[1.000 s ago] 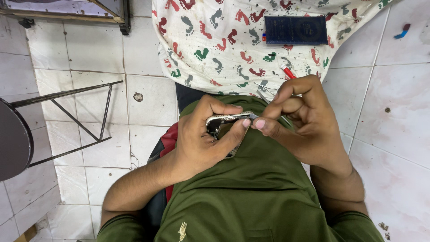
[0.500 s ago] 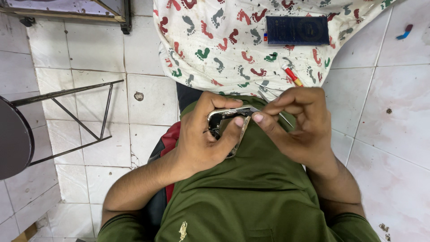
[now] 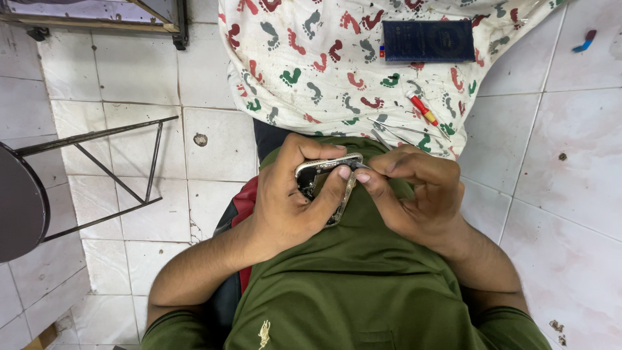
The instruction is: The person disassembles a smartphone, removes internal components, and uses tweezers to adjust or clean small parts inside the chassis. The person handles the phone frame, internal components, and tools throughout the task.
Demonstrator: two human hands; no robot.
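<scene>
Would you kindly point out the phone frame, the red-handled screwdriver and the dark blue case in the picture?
phone frame [image 3: 322,170], head view, on its silvery top edge.
red-handled screwdriver [image 3: 422,108], head view, on the red handle.
dark blue case [image 3: 427,41], head view, on the middle of its flat face.

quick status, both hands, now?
Left hand: closed around the phone frame, thumb on its edge.
Right hand: fingers curled, pinching at the frame's right end; whether it holds a tool cannot be told.

Flat dark-blue rectangular package [image 3: 427,41] with faint print, lying on footprint-patterned white cloth [image 3: 311,71], top right.
</scene>
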